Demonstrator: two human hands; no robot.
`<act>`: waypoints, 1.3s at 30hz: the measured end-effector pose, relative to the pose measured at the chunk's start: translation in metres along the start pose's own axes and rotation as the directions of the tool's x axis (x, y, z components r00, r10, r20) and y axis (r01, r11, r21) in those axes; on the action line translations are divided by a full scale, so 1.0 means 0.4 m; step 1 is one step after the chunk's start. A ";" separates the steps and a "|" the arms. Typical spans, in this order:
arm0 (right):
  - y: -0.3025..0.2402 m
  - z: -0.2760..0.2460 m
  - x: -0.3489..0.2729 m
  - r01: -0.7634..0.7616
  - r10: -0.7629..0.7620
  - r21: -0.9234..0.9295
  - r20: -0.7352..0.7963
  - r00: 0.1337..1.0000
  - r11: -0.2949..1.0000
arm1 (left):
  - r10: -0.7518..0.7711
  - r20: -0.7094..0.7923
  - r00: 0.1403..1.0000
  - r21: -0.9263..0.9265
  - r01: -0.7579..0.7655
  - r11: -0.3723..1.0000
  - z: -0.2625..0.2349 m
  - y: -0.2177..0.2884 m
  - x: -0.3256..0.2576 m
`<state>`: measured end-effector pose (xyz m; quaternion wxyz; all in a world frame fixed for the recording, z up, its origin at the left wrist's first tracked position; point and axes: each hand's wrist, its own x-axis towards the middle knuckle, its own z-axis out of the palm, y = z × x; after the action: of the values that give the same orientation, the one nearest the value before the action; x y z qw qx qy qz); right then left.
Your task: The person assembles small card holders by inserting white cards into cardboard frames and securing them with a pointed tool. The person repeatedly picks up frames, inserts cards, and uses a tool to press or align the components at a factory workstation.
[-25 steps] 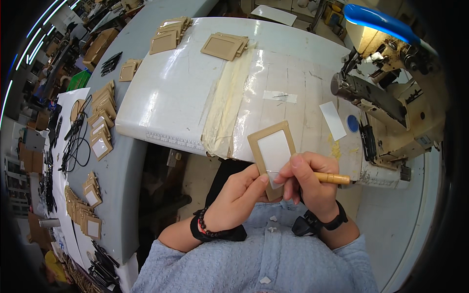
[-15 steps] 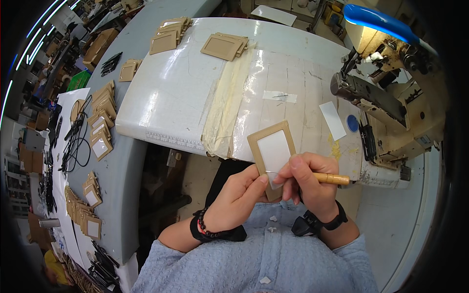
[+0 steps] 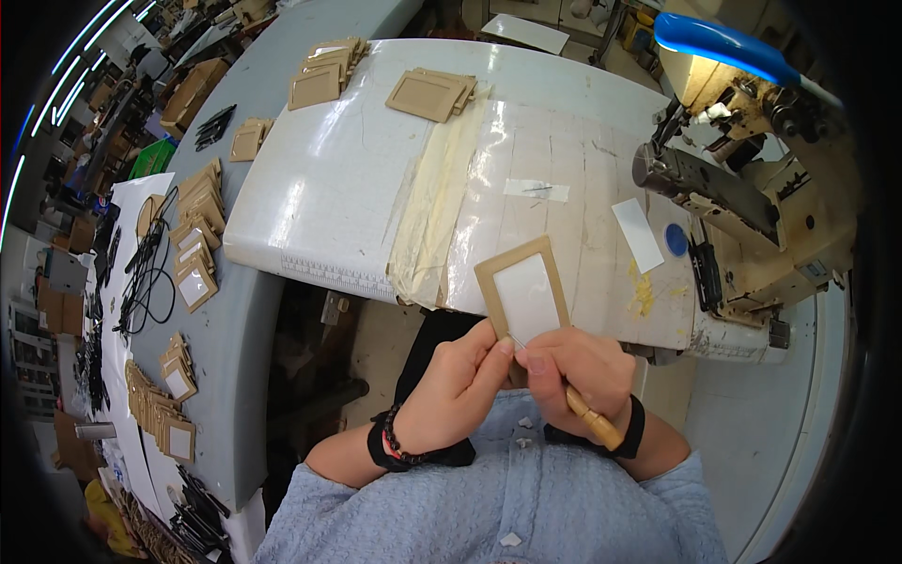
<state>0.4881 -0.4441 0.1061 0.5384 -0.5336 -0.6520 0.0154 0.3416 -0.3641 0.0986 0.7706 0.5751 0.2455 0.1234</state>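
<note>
The left hand is gripping the lower edge of a tan rectangular frame with a white centre; its thumb and fingers are pinching closed on the frame's bottom left corner. The frame is being held just above the near edge of the white tabletop, tilted slightly, directly in front of the person's chest.

The right hand is closing around a wooden-handled tool. The handle is projecting from the heel of the hand toward the right wrist; the tool's thin metal tip is meeting the frame's lower edge between the two hands. Whether the tip is piercing the frame or only touching it cannot be told. Both wrists are wearing dark bands.

On the tabletop, a stack of similar tan frames is lying at the far side, and a second stack is lying to its left. A strip of cream tape is running across the surface from far to near. A small white card and a blue disc are lying near the right edge, beside an industrial sewing machine with a blue lamp above it.

On the grey bench to the left, further tan frames are lying in loose rows, next to a black cable.
</note>
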 end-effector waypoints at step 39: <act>0.006 -0.064 0.012 -0.715 0.754 0.585 0.249 0.608 0.384 | -0.119 0.139 0.983 -0.128 0.137 0.982 -0.020 0.000 0.024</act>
<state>0.5090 -0.4538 0.1187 0.6392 -0.5508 -0.2855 0.4544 0.3457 -0.3529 0.0946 0.8290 0.5107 0.2219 0.0519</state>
